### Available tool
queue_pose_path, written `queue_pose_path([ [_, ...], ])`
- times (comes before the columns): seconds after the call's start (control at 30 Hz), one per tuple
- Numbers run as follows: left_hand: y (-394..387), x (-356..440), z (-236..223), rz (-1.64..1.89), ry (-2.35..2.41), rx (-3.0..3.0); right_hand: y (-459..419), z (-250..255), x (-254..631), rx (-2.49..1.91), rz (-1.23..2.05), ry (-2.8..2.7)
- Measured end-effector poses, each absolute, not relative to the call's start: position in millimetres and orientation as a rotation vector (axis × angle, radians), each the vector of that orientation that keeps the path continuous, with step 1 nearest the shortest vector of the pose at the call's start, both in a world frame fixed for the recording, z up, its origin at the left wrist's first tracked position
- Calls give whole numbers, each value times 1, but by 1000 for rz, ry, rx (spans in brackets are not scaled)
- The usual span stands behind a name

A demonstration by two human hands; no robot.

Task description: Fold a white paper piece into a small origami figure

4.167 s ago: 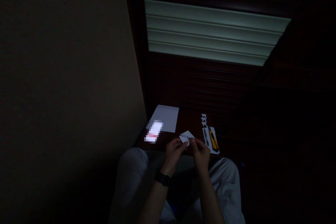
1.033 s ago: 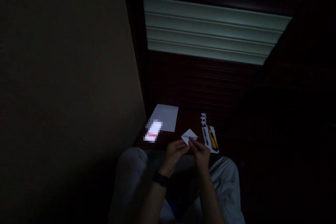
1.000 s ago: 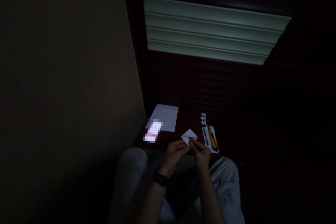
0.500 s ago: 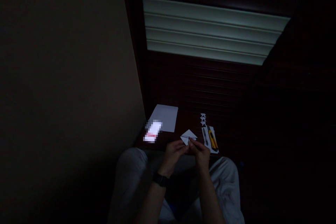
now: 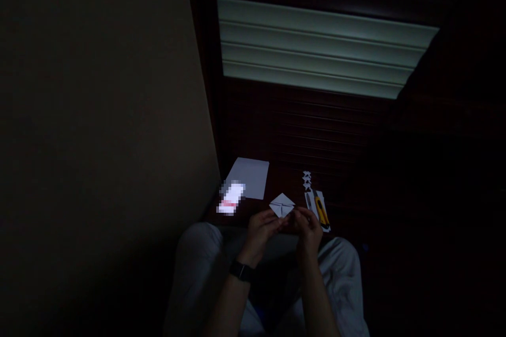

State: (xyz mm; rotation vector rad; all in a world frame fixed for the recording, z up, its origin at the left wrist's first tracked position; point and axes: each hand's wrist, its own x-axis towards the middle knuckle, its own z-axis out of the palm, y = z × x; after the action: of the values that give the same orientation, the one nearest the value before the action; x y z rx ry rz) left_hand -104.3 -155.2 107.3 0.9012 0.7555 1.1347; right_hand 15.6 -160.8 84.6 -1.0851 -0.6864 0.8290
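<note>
A small white folded paper [image 5: 282, 205], diamond-shaped with crease lines across its middle, is held up over the front of the dark table. My left hand [image 5: 261, 229] pinches its lower left side between thumb and fingers. At the paper's lower right edge, my right hand [image 5: 309, 227] has its fingers curled close together against it. Dim light hides the exact contact of the right fingertips. Just right of that hand lies a yellow utility knife [image 5: 321, 209] on white paper pieces [image 5: 310, 201], with a slim tool beside it.
A white paper sheet [image 5: 252, 176] lies at the back left of the table, with a glowing, pixelated phone-like screen [image 5: 232, 198] over its near corner. Small folded paper shapes [image 5: 307, 179] stand in a column behind the knife. A wall [image 5: 118, 116] rises on the left.
My right hand has shifted right and down from the middle of the paper to its lower right edge. The folded paper has moved slightly left, with more of its face showing.
</note>
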Motion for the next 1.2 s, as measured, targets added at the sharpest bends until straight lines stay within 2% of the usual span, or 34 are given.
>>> queue_pose_path([
  [0.57, -158, -104, 109, 1086, 702, 851, -166, 97, 13, -1007, 1054, -843],
  [1.2, -155, -103, 101, 1123, 759, 929, -163, 87, 15, -993, 1038, -919],
])
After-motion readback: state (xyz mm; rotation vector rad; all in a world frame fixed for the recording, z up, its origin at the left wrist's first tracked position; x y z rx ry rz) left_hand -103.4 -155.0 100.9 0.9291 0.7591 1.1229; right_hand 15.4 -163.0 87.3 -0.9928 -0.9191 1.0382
